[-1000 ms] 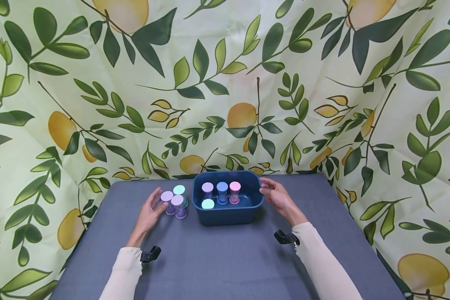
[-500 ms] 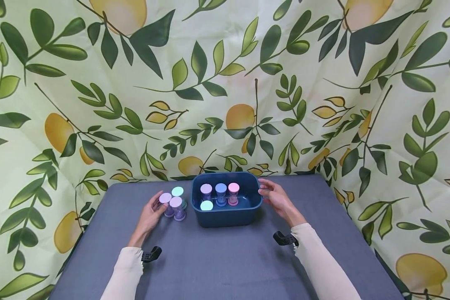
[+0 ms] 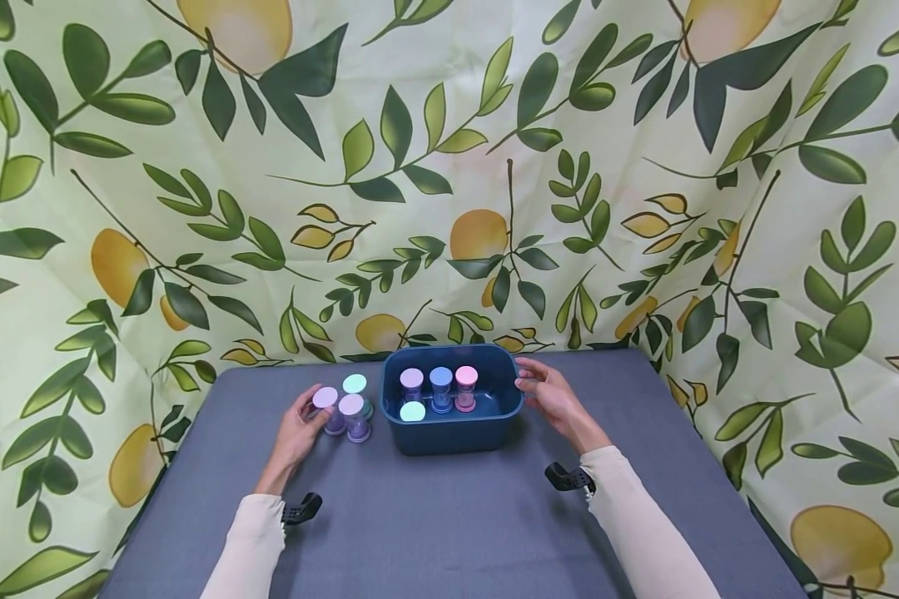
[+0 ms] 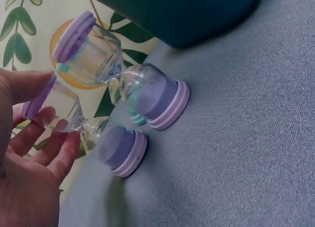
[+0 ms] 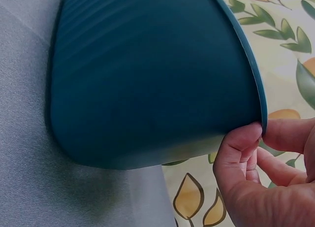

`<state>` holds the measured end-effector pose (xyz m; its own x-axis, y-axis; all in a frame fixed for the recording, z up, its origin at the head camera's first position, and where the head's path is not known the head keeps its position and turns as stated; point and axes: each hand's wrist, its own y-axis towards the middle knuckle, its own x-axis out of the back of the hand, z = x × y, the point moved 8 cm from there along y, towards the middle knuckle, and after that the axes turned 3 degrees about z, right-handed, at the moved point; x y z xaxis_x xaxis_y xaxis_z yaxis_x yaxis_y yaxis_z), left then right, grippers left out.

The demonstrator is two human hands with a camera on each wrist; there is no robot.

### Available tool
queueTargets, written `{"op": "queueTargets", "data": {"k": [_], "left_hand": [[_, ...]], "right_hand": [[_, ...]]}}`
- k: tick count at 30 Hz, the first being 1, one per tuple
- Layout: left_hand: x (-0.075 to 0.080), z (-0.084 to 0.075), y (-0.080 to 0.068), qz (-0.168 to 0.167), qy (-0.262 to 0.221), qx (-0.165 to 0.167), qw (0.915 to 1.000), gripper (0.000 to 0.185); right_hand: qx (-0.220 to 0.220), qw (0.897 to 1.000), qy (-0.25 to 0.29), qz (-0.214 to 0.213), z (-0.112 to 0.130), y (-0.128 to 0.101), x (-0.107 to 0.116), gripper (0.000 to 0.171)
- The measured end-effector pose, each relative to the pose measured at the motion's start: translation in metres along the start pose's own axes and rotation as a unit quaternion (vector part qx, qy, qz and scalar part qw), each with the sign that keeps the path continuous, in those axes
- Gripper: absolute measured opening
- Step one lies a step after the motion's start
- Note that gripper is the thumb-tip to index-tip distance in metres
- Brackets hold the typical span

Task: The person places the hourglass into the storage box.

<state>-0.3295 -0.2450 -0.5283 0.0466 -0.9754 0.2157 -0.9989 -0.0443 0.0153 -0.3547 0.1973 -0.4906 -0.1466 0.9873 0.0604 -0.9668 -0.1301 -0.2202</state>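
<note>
My left hand [image 3: 296, 426] holds a lilac-capped hourglass [image 4: 120, 150] by its upper part, thumb at the cap and fingers curled round the glass. It stands upright, with purple sand in the lower bulb. Close beside it are a second lilac hourglass [image 3: 353, 416] and a mint-capped hourglass [image 3: 355, 383], partly hidden behind. At the right end of the dark blue bin [image 3: 449, 439], my right hand [image 3: 558, 403] pinches the rim between thumb and fingers, seen closely in the right wrist view.
Inside the bin stand a lilac hourglass [image 3: 412, 381], a blue hourglass [image 3: 441, 388], a pink hourglass [image 3: 466, 388] and a mint-topped one [image 3: 413, 411] near the front wall. The grey table [image 3: 449, 524] meets a lemon-print cloth [image 3: 419, 208] behind.
The left hand has drawn its lilac hourglass slightly left, widening the gap to the second lilac one. The right hand and bin have kept their places.
</note>
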Motion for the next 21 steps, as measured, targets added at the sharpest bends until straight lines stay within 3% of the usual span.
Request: {"op": "queueTargets", "data": {"k": [10,21], "left_hand": [[0.018,-0.017,-0.011,-0.056,0.005,-0.06,0.9966,0.055],[0.03,-0.044,-0.023,-0.065,0.02,-0.052,0.9964,0.056]], "right_hand": [[0.004,1.0,0.002,0.001,0.0,-0.001,-0.001,0.048],[-0.003,1.0,-0.009,-0.001,0.0,0.001,0.0,0.05]]}}
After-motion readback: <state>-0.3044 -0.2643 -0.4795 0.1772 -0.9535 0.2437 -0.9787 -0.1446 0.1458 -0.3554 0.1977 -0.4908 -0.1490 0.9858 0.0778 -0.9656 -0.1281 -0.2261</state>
